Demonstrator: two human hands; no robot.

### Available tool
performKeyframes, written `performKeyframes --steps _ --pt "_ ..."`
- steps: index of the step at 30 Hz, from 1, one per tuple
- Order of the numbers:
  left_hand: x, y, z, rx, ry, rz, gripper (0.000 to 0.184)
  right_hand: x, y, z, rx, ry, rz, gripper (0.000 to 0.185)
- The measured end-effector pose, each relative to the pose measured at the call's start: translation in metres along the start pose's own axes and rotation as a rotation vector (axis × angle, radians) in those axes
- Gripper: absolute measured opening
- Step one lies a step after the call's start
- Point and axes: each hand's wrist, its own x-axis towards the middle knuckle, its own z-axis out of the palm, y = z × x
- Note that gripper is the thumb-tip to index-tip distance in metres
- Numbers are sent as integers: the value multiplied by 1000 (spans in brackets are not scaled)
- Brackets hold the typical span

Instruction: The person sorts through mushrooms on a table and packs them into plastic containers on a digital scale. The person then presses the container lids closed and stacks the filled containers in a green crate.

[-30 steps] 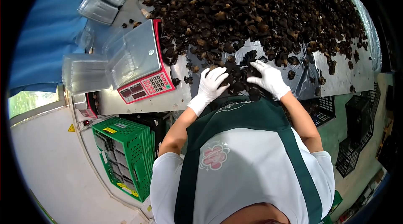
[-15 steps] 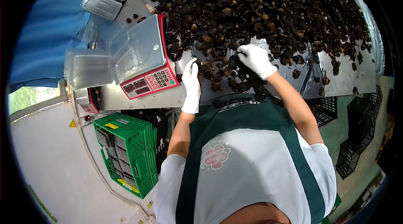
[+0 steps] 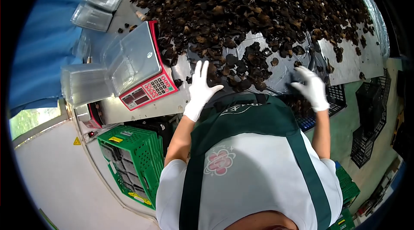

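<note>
Dark brown, curled pieces that look like wood ear mushrooms (image 3: 241,12) lie in a wide heap across the metal table. A smaller pile of the mushrooms (image 3: 248,66) sits near the front edge, between my gloved hands. My left hand (image 3: 202,89), in a white glove, is at the left side of that pile, its fingers stretched and thumb spread, holding nothing. Farther right, my right hand (image 3: 311,88) has its fingers apart and slightly bent over the silvery sheet (image 3: 284,72), close to a few loose pieces, with nothing visible in it.
A red weighing scale (image 3: 156,89) stands left of my left hand, with clear plastic trays (image 3: 84,84) beside and on it. More clear trays (image 3: 92,12) are behind. Green crates (image 3: 133,152) are stacked below left; a black crate (image 3: 336,96) is below the table edge at right.
My right hand has moved right and toward the front edge, away from the mushrooms, and opened. My left hand has spread its fingers. The small pile is now more gathered. The view has shifted slightly.
</note>
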Motion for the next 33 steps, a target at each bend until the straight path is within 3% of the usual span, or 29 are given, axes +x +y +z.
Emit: performKeyframes --steps 3,6,9,12,15,17,22,24,27,30,33 --pt "15 -1 24 38 89 87 84 12 -59 47 87 -186 -199 76" --pt "41 6 39 -139 221 195 55 34 -69 90 57 -247 -255 62" --pt "65 20 40 -416 314 222 38 58 -60 101 40 26 -156 51" --pt "73 33 26 -334 289 219 43 62 -46 94 71 100 -84 49" --pt "70 34 16 -152 218 229 48 58 -39 79 87 36 58 51" --pt "64 27 18 -104 130 334 62 54 -38 74 118 12 107 50" --pt "31 44 23 238 -205 408 84 39 -54 85 71 -99 -34 36" --pt "28 36 31 214 -171 409 74 29 -64 88 53 -62 -85 32" --pt "33 19 32 120 81 429 44 23 -77 92 135 90 -248 31" --pt "40 16 24 -72 220 475 41 25 -74 110 164 86 -276 27" --pt "47 15 20 -170 397 393 35 33 -68 105 637 52 182 23"
